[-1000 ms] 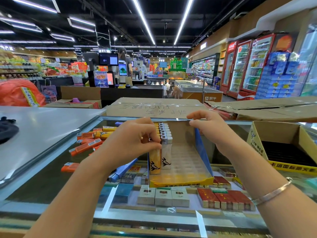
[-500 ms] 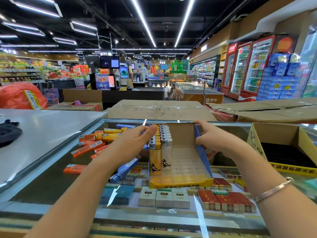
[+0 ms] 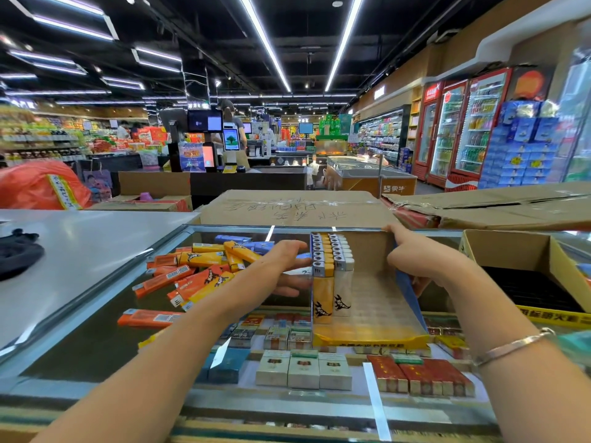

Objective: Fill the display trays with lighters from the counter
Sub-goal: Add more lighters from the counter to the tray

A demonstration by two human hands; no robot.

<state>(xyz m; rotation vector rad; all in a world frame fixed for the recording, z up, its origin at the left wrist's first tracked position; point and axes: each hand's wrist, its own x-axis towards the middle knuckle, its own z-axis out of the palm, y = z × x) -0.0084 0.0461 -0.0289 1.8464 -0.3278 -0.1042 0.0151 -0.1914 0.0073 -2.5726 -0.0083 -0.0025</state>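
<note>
Reaching across the glass counter [image 3: 96, 340], your left hand [image 3: 284, 266] hangs with fingers loosely spread and nothing in them, just beside the display tray's left wall and near the heap of loose lighters [image 3: 198, 273] in orange, yellow and blue. Your right hand [image 3: 415, 260] steadies the display tray [image 3: 371, 338] from the other side, its index finger stretched along the top of the blue right wall; whether the other fingers curl round that wall cannot be made out. Two rows of upright lighters [image 3: 332, 266] fill the tray's left side, while most of its floor to the right lies bare, so by this view the filling looks well short of done.

To do this pickup well, take a lighter from the near edge of the heap, turn it metal cap up, and seat it tight against the standing rows while the right hand keeps the tray from sliding on the glass.

One second earlier, the left hand was curled on the tops of the front lighters in the tray; half a second earlier it had lifted off them with fingers extended. Now it sits lower and further left, toward the heap. The right hand has kept to the tray's right wall throughout.
</note>
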